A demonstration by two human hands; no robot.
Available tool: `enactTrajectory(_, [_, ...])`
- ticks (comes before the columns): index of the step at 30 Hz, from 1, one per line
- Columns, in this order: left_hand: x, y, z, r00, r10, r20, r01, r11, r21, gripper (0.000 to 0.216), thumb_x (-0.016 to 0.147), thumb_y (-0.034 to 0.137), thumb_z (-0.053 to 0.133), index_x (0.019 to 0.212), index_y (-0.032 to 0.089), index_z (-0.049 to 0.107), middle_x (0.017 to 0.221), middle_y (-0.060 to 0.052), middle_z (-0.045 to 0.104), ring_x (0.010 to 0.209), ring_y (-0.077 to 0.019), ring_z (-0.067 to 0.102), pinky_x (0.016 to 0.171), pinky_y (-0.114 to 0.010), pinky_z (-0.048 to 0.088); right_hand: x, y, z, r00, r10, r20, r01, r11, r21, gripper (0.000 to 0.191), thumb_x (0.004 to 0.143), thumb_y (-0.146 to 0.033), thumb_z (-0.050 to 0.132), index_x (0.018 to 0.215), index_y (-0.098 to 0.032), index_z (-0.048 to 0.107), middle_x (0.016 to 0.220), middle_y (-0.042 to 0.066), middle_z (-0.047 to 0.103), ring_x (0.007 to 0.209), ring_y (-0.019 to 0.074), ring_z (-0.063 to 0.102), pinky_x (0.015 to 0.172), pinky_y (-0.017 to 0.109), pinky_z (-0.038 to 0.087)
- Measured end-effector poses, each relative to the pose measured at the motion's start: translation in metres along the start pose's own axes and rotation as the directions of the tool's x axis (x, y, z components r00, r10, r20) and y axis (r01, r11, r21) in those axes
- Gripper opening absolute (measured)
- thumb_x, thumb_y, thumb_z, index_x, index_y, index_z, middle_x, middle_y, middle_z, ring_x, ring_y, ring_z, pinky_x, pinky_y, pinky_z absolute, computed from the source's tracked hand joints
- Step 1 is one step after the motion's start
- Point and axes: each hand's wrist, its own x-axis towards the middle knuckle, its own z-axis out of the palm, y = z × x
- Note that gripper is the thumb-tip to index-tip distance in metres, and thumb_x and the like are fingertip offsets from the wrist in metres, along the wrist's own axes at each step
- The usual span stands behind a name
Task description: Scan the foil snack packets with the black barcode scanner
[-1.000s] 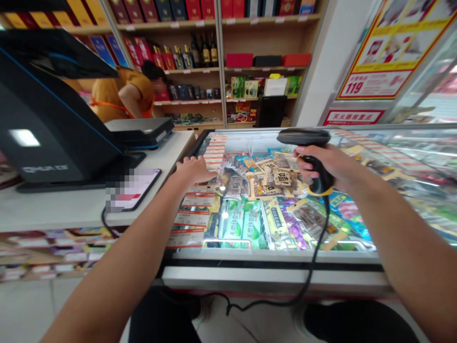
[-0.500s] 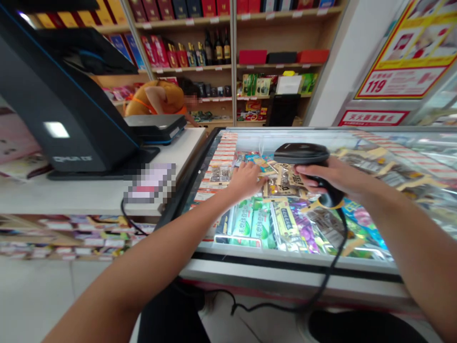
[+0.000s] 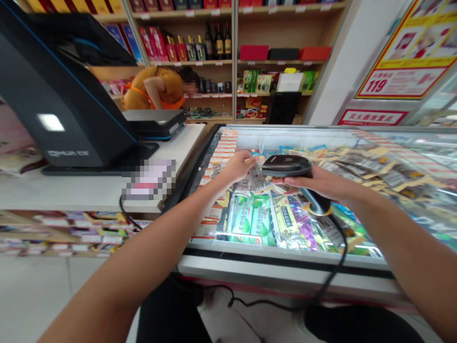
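Observation:
My right hand [image 3: 321, 186] grips the handle of a black corded barcode scanner [image 3: 287, 166], its head pointing left and down over the glass-topped display freezer [image 3: 285, 267]. My left hand [image 3: 237, 166] reaches in from the left, fingers pinched on a small clear packet [image 3: 254, 175] right under the scanner's head. Green, purple and brown snack packets [image 3: 250, 214] lie under and around both hands.
A white counter [image 3: 89, 190] on the left carries a black register screen [image 3: 53, 105], a phone [image 3: 150, 178] and a scale [image 3: 153, 123]. A person in orange bends by the back shelves [image 3: 157, 90]. The scanner cable [image 3: 321, 290] hangs over the freezer's front edge.
My left hand slid right across the freezer top and pinched a small packet. My right hand lowered the scanner and brought it left, right beside the left hand.

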Motion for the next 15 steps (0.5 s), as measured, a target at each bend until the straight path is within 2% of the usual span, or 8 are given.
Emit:
enactTrajectory(4, [0.010, -0.005, -0.032, 0.992, 0.094, -0.084, -0.088, 0.993, 0.076, 0.030, 0.092, 0.032, 0.062, 0.067, 0.022, 0.048, 0.059, 0.003, 0.052, 0.058, -0.0144, 0.052, 0.057, -0.027, 0.038, 0.000, -0.003, -0.004, 0.999, 0.035, -0.038, -0.033, 0.998, 0.045, 0.041, 0.075, -0.044, 0.088, 0.108, -0.024, 0.075, 0.107, 0.011, 0.077, 0.091, 0.0261, 0.074, 0.068, 0.034, 0.062])
enactTrajectory(7, [0.017, -0.010, -0.050, 0.982, 0.129, -0.140, -0.121, 0.990, 0.068, 0.029, 0.091, 0.031, 0.062, 0.067, 0.022, 0.047, 0.060, 0.003, 0.052, 0.058, -0.0140, 0.051, 0.059, -0.027, 0.038, -0.003, -0.006, -0.004, 0.998, 0.057, 0.032, -0.056, 0.998, -0.024, 0.036, 0.079, -0.053, 0.083, 0.085, -0.018, 0.074, 0.077, 0.010, 0.073, 0.065, 0.0210, 0.068, 0.054, 0.031, 0.055])
enactTrajectory(10, [0.020, -0.014, -0.057, 0.975, 0.142, -0.169, -0.131, 0.989, 0.073, 0.029, 0.090, 0.032, 0.061, 0.067, 0.022, 0.046, 0.060, 0.003, 0.051, 0.058, -0.0139, 0.050, 0.057, -0.026, 0.037, -0.006, -0.007, -0.002, 0.989, 0.050, 0.137, -0.040, 0.996, -0.076, 0.049, 0.085, -0.060, 0.074, 0.063, -0.017, 0.064, 0.054, 0.005, 0.060, 0.047, 0.0139, 0.054, 0.046, 0.027, 0.045])
enactTrajectory(15, [0.022, -0.018, -0.057, 0.977, 0.132, -0.168, -0.120, 0.990, 0.079, 0.028, 0.089, 0.033, 0.060, 0.068, 0.022, 0.045, 0.061, 0.003, 0.051, 0.058, -0.0146, 0.051, 0.056, -0.026, 0.037, -0.008, -0.008, 0.001, 0.988, 0.057, 0.141, -0.061, 0.998, 0.027, 0.049, 0.082, -0.059, 0.077, 0.063, -0.018, 0.058, 0.056, 0.003, 0.056, 0.043, 0.0105, 0.047, 0.039, 0.025, 0.036])
